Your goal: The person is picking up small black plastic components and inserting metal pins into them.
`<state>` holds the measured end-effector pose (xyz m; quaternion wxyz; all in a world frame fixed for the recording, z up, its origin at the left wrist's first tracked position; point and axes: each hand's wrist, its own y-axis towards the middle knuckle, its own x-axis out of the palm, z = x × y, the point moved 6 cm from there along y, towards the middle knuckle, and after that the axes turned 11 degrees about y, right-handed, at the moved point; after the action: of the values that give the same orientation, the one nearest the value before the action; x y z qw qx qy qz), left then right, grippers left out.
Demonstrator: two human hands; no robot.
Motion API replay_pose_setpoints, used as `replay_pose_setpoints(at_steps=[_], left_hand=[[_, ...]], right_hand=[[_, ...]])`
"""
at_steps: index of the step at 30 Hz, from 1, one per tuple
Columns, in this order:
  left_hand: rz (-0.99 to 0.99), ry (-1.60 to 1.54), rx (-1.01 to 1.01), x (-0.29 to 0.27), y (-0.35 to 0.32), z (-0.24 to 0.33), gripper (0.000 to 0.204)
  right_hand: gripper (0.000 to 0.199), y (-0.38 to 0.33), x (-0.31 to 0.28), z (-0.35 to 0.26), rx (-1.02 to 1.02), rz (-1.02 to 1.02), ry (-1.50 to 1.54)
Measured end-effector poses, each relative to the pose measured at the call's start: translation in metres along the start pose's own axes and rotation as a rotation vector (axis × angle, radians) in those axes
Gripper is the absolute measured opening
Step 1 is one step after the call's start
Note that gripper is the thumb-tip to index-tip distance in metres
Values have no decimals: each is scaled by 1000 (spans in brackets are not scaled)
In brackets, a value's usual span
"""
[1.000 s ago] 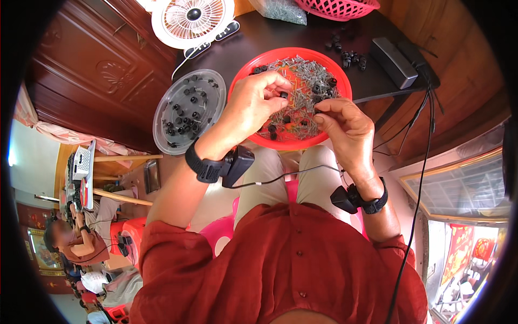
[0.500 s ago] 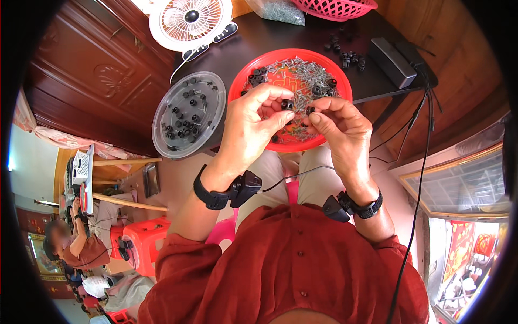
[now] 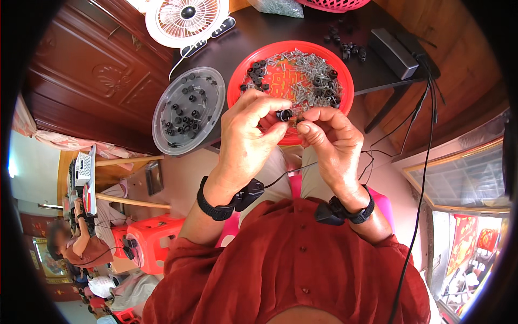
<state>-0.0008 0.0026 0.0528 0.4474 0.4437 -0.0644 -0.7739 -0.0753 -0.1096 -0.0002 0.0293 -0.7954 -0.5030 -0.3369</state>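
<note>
Between its thumb and fingertips, my left hand (image 3: 251, 129) pinches a small black cylindrical plastic part (image 3: 284, 115), its round opening turned toward the right. Facing it, my right hand (image 3: 333, 135) is closed at the fingertips on a small dark piece (image 3: 300, 122), too small to make out. The two pieces are close together; whether they touch I cannot tell. Both hands are over the near edge of a red round tray (image 3: 345, 65). Silver screws (image 3: 305, 63) and black plastic parts (image 3: 257, 70) lie in the tray.
Left of the tray, a clear round lid (image 3: 162, 102) holds more black parts. A white fan (image 3: 186, 32), a pink basket (image 3: 334, 4), a bag (image 3: 278, 7) and a dark box (image 3: 393, 53) stand on the black table (image 3: 243, 40). Cables (image 3: 423, 162) hang at right. Another person (image 3: 81, 243) sits far left.
My right hand has moved left, bringing its small piece closer to the black part. The black part's opening now shows more. Both hands sit slightly lower relative to the tray.
</note>
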Motion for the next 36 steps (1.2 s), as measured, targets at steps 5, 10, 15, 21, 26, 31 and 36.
replay_pose_setpoints(at_steps=[5, 10, 15, 21, 26, 31, 36], left_hand=[[-17, 17, -2, 0, -3, 3, 33], [-35, 72, 15, 0, -4, 8, 34], [-36, 120, 39, 1, -4, 11, 33], [-56, 170, 89, 1, -3, 13, 32], [-67, 153, 109, -2, 0, 12, 28], [-98, 24, 130, -2, 5, 12, 24], [-110, -199, -29, 1, 3, 1, 22]], right_hand=[[12, -2, 2, 1, -12, -5, -19], [12, -2, 0, 1, -57, 5, -95], [11, -1, 1, 1, -72, 3, -110], [10, 1, 0, 1, -174, -23, -156], [10, 0, 1, 2, -64, -9, -61], [8, 3, -2, 10, 159, 38, 196], [12, 6, -2, 16, 305, 30, 380]])
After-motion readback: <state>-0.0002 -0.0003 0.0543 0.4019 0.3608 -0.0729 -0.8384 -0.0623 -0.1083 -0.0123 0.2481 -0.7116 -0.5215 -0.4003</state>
